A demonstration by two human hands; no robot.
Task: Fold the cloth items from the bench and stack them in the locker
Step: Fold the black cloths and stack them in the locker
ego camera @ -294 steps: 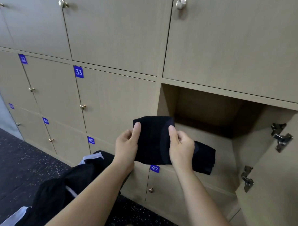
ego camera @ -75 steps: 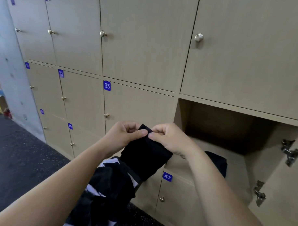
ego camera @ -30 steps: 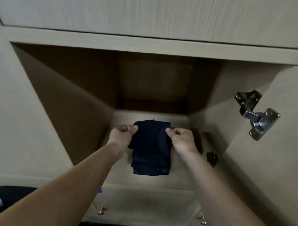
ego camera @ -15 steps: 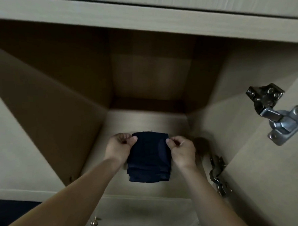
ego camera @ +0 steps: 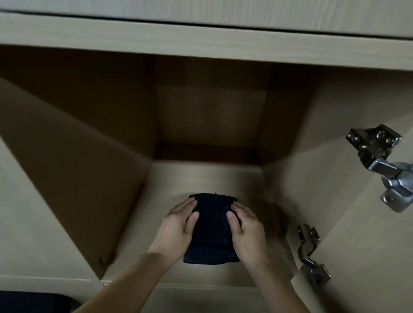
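A folded dark navy cloth stack (ego camera: pixel 211 236) lies on the floor of the open locker (ego camera: pixel 207 179), near its front edge. My left hand (ego camera: pixel 175 227) rests against the stack's left side, its fingers fairly straight and its thumb on top of the cloth. On the stack's right side my right hand (ego camera: pixel 247 230) does the same, with its thumb on the cloth. Both forearms reach in from below. Whether more than one item makes up the stack I cannot tell.
The locker's door stands open on the right, with an upper metal hinge (ego camera: pixel 388 162) and a lower hinge (ego camera: pixel 311 256) close to my right wrist. Behind the stack the locker floor is bare. A dark shape (ego camera: pixel 25 302) shows at the bottom left.
The cloth went from in front of the lockers into the open locker and down onto its floor. My fingers have gone from pinching its top corners to lying flatter along its sides.
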